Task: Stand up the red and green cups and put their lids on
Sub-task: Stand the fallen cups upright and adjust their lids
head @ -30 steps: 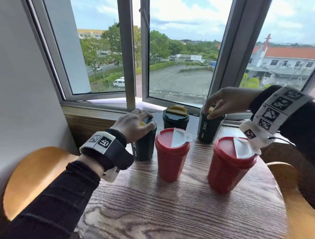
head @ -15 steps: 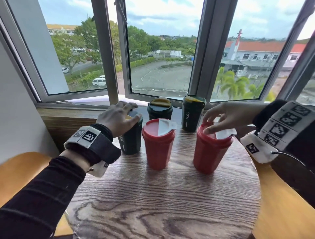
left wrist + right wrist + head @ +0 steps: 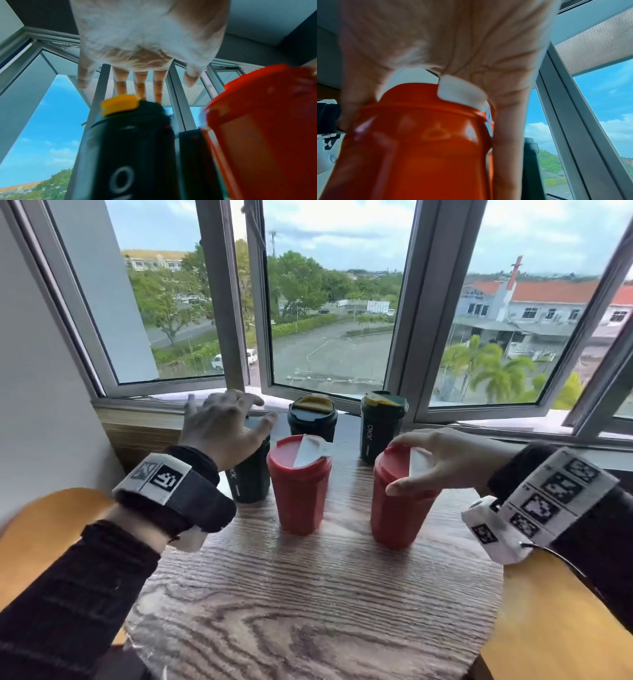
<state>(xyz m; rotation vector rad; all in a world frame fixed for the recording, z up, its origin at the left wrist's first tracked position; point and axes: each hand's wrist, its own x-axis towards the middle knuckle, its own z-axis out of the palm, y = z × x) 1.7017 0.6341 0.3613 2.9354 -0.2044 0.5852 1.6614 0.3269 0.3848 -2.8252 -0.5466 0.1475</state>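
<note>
Two green cups, left and right, read "OKK" vertically.

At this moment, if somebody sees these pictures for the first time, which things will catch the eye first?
First the two red cups: the right red cup stands upright under the right hand, whose fingers curl over its lid, and the left red cup stands free at the table's middle. Behind them stand three dark green cups with yellow-tabbed lids; the left hand spreads open above the nearest green cup.
</note>
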